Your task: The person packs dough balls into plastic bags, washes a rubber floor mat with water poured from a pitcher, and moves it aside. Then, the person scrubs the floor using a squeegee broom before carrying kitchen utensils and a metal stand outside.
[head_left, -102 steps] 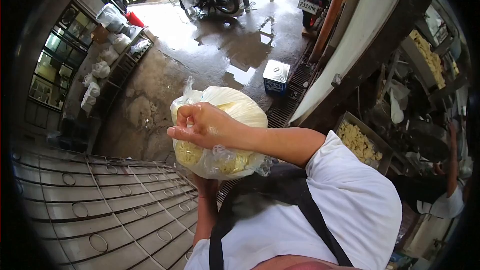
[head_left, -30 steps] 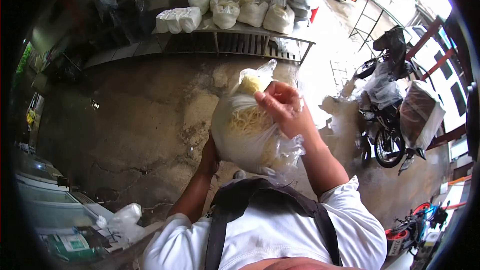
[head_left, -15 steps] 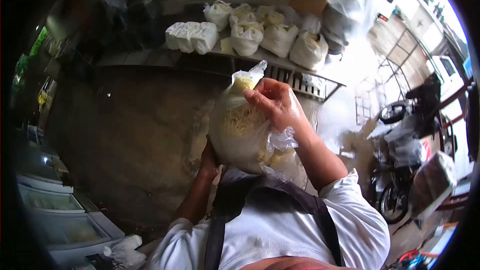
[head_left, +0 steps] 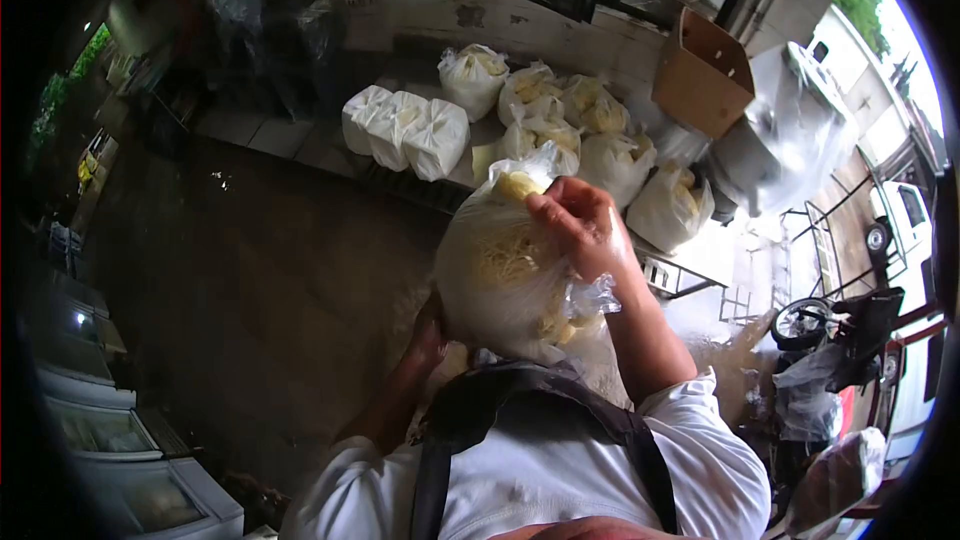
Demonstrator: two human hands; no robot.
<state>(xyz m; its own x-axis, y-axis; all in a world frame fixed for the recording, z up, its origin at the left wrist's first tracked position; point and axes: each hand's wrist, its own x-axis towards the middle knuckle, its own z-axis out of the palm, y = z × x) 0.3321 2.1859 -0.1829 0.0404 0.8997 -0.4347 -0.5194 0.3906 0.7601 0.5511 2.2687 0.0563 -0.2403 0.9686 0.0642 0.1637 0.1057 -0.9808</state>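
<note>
A large clear plastic bag of noodles (head_left: 500,260) is held in front of my chest, with thin pale yellow strands showing through it. My right hand (head_left: 588,230) pinches the gathered top of this bag between thumb and fingers. Against the lower left side of the bag is my left hand (head_left: 430,330), holding it up; its fingers are mostly hidden behind the plastic. A crumpled piece of clear plastic (head_left: 592,294) sits by my right wrist.
Ahead, a low bench (head_left: 275,135) bears several filled bags (head_left: 615,165) and white wrapped packages (head_left: 405,130). At its right stand a cardboard box (head_left: 703,75) and a plastic-covered container (head_left: 790,130). Glass-topped freezers (head_left: 150,500) are at lower left, motorbikes (head_left: 805,325) at right.
The bench and its bags appear nearer and have shifted right and down in view. Both hands keep the same hold on the bag of noodles.
</note>
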